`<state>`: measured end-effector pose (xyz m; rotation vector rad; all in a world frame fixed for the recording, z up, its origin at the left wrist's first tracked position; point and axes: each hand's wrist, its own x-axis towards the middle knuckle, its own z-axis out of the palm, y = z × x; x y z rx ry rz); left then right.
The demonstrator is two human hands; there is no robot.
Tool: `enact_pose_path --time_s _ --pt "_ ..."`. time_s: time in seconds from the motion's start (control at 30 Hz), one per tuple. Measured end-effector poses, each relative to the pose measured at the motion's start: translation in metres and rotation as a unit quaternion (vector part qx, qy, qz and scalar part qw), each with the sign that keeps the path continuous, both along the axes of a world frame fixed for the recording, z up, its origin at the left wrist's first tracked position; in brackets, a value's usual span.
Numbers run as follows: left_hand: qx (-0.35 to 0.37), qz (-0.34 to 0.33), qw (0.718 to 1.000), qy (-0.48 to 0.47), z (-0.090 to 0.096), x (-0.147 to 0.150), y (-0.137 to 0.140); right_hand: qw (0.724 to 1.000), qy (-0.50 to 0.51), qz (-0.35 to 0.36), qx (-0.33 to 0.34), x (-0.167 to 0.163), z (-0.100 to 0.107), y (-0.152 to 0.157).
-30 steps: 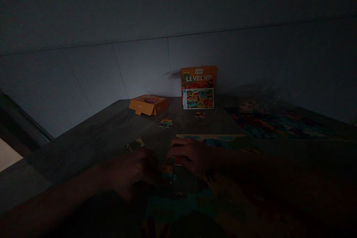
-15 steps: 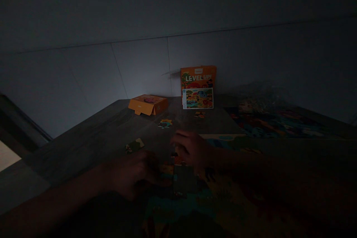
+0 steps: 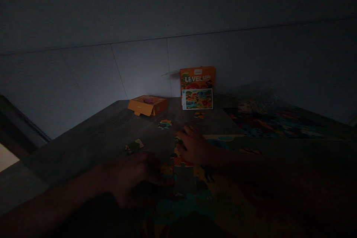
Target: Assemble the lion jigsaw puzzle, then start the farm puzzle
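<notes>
A partly joined jigsaw puzzle (image 3: 223, 193) lies on the table in front of me, very dark, with a grey gap (image 3: 185, 178) in it. My left hand (image 3: 136, 174) rests at its left side, index finger stretched out over an orange and teal puzzle piece (image 3: 166, 169); the other fingers are lost in shadow. At the far edge, my right hand (image 3: 193, 145) bends its fingers down on a puzzle piece (image 3: 176, 140), mostly covered by the fingers. Just below it shows a red-orange puzzle piece (image 3: 181, 160).
Loose pieces lie beyond my hands: a dark green one (image 3: 134, 146), a teal and yellow one (image 3: 165, 124) and an orange one (image 3: 199, 115). Behind stand an orange box (image 3: 198, 72) with a picture card (image 3: 197, 99) and an open-flapped box (image 3: 147, 105). A dark colourful sheet (image 3: 279, 122) lies right.
My right hand has shifted slightly away from me, its fingers drawing closer together and showing more of the red-orange piece. My left hand stays nearly in place.
</notes>
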<state>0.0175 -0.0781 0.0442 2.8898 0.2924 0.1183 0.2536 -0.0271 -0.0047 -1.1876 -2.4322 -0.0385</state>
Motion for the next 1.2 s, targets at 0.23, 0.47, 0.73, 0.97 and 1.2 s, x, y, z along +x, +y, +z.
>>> enact_pose_path --time_s 0.23,0.47,0.73,0.97,1.2 --pt "-0.018 0.02 0.999 0.029 0.004 0.004 -0.001 1.0 0.017 0.023 0.002 0.002 -0.003 0.003" --pt "-0.01 0.171 0.984 0.055 0.012 -0.001 -0.001 0.998 0.049 0.013 0.023 0.0 0.002 -0.003" --pt "0.057 0.531 0.826 0.181 0.009 -0.06 0.037 0.996 0.086 -0.001 0.026 0.001 0.004 0.002" --pt "0.017 0.454 0.886 0.097 -0.006 -0.067 0.048 0.994 0.094 0.036 0.035 0.001 -0.005 0.008" --pt "-0.036 0.347 0.92 -0.176 -0.027 -0.015 0.036 0.972 0.155 0.166 -0.055 0.0 0.004 0.004"
